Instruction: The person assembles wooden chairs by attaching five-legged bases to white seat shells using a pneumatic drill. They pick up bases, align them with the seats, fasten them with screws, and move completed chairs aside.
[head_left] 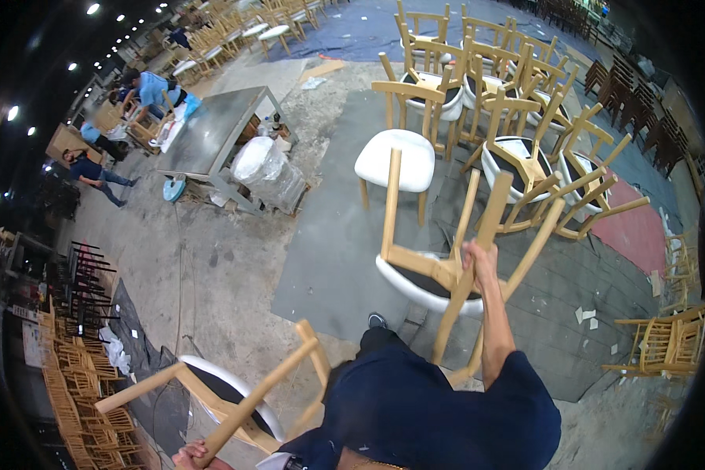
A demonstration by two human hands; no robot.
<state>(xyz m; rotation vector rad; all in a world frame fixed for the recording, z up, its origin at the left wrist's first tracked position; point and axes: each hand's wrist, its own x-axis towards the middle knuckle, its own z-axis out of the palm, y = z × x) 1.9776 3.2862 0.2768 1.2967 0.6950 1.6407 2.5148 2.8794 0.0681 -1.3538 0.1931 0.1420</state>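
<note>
My right hand (482,265) is wrapped round a leg of a light-wood chair (419,286), which is tipped upside down with its white seat facing the floor and its legs pointing up. At the lower left, my left hand (189,454) grips a leg of a second wooden chair (223,377), also overturned, with its dark seat underside showing. Each chair is on its own side of my body. Just beyond the right-hand chair, an upright chair with a round white seat (395,160) stands on a grey floor sheet (321,227).
Several chairs stacked seat to seat (517,157) fill the far right. A metal worktable (211,133) stands at the far left beside a plastic-wrapped bundle (268,174); people in blue (153,90) work behind it. More wooden chairs (86,392) line the left edge, others (674,345) the right.
</note>
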